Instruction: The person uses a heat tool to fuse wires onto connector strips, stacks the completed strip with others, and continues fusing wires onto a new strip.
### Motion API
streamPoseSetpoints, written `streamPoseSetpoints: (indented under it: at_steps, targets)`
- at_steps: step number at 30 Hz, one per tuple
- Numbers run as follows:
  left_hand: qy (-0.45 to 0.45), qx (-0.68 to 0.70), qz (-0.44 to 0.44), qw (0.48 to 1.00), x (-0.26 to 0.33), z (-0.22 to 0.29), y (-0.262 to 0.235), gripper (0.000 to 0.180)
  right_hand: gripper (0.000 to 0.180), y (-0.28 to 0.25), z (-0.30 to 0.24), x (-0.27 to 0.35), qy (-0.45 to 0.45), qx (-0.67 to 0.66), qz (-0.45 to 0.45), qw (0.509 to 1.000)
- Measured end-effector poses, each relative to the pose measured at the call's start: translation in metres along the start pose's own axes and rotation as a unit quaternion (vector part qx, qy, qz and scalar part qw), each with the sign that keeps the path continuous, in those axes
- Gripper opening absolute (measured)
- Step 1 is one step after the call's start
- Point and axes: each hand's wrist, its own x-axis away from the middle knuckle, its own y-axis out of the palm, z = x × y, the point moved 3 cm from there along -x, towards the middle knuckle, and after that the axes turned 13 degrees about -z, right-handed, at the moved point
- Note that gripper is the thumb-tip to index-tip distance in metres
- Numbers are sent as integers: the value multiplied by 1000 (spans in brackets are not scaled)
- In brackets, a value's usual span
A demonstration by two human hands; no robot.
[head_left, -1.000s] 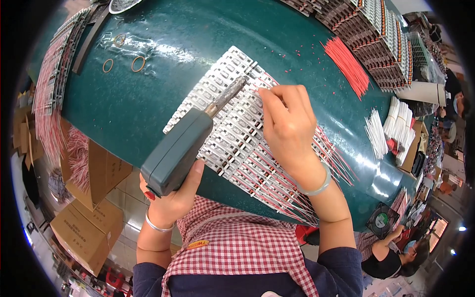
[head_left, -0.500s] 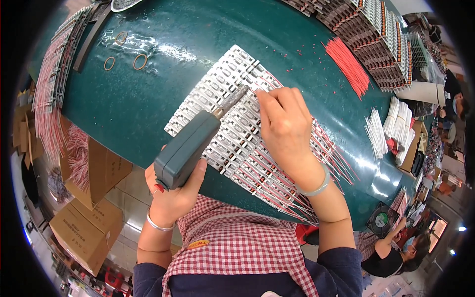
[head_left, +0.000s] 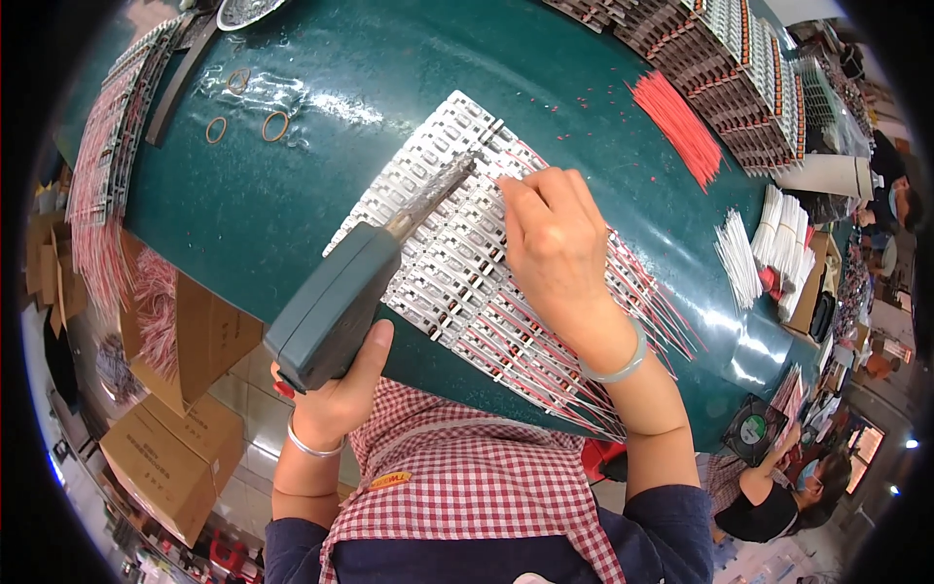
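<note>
A panel of small white circuit strips (head_left: 428, 204) lies on the dark green table (head_left: 389, 58), with red and white wires (head_left: 545, 360) fanning from its near side. My left hand (head_left: 336, 389) grips a grey-green soldering gun (head_left: 336, 302); its metal tip (head_left: 452, 180) points at the strips near the panel's far edge. My right hand (head_left: 555, 243) rests on the panel, fingers pinched on a wire beside that tip. A bracelet circles each wrist.
Loose red wires (head_left: 676, 122) and white wires (head_left: 769, 253) lie on the right. Rubber bands (head_left: 243, 102) sit at the far left. Stacked strip panels (head_left: 739, 68) line the far right edge. Cardboard boxes (head_left: 165, 438) stand on the floor. Another person (head_left: 778, 487) sits at lower right.
Both hands have crept a little farther along the panel, and the soldering tip has moved with my right fingers to a neighbouring strip.
</note>
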Motion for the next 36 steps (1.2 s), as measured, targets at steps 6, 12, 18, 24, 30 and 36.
streamPoseSetpoints:
  at_steps: [6,12,18,24,30,36]
  targets:
    - [4,17,-5,1000,0,-5,-4,34,12,-31,44,4,42,-49,-3,998]
    - [50,50,46,996,-5,-5,4,32,19,-57,148,2,137,193,49,970]
    - [56,37,45,997,-6,-1,6,32,17,-39,180,-4,73,197,83,974]
    - [55,40,55,996,-2,2,4,31,9,-40,180,-9,81,192,100,973]
    - [64,24,55,996,-2,-5,-1,31,8,-72,145,-20,67,192,43,978]
    - [85,8,45,995,0,-9,-7,31,8,-90,82,-36,1,329,-175,928]
